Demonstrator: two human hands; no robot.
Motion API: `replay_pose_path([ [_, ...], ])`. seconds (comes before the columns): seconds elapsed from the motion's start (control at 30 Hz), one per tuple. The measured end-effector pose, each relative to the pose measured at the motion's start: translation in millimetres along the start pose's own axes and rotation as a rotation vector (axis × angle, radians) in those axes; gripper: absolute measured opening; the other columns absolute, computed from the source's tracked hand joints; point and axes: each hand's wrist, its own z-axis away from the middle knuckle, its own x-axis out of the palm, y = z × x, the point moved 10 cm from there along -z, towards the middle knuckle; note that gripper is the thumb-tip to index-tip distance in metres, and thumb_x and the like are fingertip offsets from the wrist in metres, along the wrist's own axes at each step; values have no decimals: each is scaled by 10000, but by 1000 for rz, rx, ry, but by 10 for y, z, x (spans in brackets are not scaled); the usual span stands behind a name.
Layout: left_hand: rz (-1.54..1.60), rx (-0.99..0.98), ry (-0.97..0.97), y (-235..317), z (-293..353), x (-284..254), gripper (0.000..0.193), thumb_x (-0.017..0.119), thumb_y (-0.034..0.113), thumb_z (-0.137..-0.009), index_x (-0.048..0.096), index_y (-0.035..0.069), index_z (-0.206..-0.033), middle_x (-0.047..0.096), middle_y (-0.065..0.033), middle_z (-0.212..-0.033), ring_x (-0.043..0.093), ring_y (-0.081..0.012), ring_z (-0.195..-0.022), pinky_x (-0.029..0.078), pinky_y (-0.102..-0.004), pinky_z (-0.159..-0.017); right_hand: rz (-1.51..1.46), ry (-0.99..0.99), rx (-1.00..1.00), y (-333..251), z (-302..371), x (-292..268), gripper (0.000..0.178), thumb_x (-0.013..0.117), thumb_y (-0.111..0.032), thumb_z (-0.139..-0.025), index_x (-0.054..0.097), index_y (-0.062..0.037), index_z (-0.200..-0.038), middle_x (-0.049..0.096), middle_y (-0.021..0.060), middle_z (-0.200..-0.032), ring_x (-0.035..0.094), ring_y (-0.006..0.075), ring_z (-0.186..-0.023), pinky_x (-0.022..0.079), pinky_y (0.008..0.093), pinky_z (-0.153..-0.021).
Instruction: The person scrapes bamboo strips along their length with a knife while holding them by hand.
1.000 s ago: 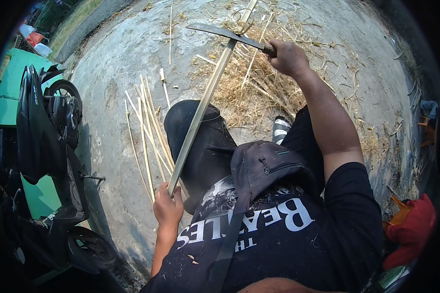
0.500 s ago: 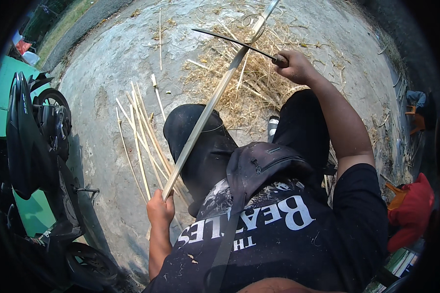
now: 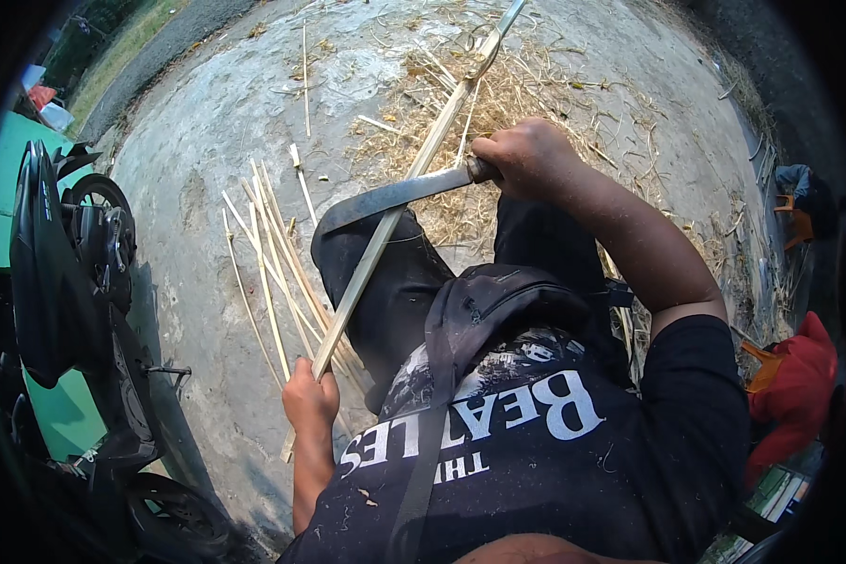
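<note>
My left hand [image 3: 310,399] is closed round the lower end of a long, pale bamboo strip [image 3: 371,258]. The strip slants up and away past my left knee, and its far end has a thin curl on it. In my right hand [image 3: 533,160] is the dark handle of a machete [image 3: 357,209]. Its broad grey blade crosses the strip above my left knee, the tip pointing left. Whether the edge bites into the strip cannot be made out. Several thin bamboo strips [image 3: 269,301] lie on the ground left of my left leg.
Curly bamboo shavings [image 3: 545,89] are heaped on the concrete ground [image 3: 207,122] beyond my knees. A black motorcycle [image 3: 56,301] stands at the left. On the right are a red cloth-like item [image 3: 799,385] and a small orange chair [image 3: 799,226].
My right hand has drawn the machete toward me along the strip, from near its far end to above my left knee. The blade's flat now shows. My left hand keeps its grip.
</note>
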Motion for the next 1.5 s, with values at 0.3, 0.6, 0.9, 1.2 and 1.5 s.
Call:
replay_pose_path([
  [0.3, -29, 39, -10, 163, -59, -31, 66, 576, 88, -787, 555, 33, -816, 641, -272, -741, 623, -520, -726, 500, -581, -658, -78, -19, 488, 1500, 237, 223, 113, 656, -163, -854, 680, -150, -964, 724, 132, -877, 716, 359, -855, 565, 493, -740],
  [0.6, -127, 85, 75, 359, -33, -147, 35, 579, 11, -794, 548, 0, -802, 614, -276, -705, 624, -510, -703, 489, -534, -614, -228, -78, 301, 905, 285, 424, 167, 724, -193, -808, 693, -157, -968, 729, 108, -869, 726, 327, -830, 579, 460, -732],
  [0.9, -165, 114, 50, 535, -58, -185, 25, 572, 19, -802, 571, 7, -823, 623, -283, -728, 632, -509, -725, 496, -546, -635, -170, -175, 584, 1794, 333, 694, 100, 667, -181, -883, 704, -156, -973, 738, 110, -906, 721, 321, -894, 562, 460, -790],
  [1.2, -149, 77, 96, 345, -78, -161, 45, 582, 38, -758, 572, 25, -800, 632, -274, -725, 625, -516, -707, 506, -570, -642, -682, -113, 572, 1576, 558, 842, 205, 671, -153, -830, 713, -121, -1028, 733, 148, -910, 709, 363, -898, 552, 472, -792],
  [1.5, -194, 91, 115, 216, -103, -177, 65, 595, 62, -808, 638, 49, -855, 652, -255, -751, 635, -497, -710, 504, -565, -635, -123, 51, 155, 1057, 322, 523, 87, 702, -194, -849, 677, -162, -926, 707, 76, -769, 722, 320, -763, 569, 457, -686],
])
